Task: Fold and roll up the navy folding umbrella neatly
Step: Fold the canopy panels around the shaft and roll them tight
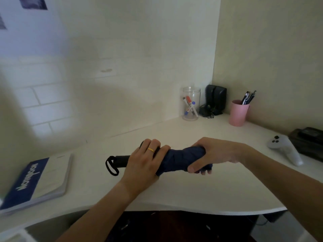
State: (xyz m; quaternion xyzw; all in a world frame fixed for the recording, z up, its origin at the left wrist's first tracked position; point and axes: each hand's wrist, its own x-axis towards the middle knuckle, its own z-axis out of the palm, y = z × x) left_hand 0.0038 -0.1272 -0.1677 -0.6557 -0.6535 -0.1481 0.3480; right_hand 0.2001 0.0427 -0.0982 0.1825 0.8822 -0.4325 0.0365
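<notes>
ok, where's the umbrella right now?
Head view, centre: the navy umbrella is gripped in both hands, left hand by the handle, right hand around the canopy, over the white desk.

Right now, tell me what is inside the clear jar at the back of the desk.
The clear jar holds a few markers, leaning, with red, blue and grey caps. Their labels are too small to read, and nothing else shows inside.

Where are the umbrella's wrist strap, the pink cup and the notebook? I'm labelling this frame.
wrist strap [111,166]: head view, on the black loop.
pink cup [238,114]: head view, outer wall.
notebook [37,180]: head view, blue cover.
</notes>
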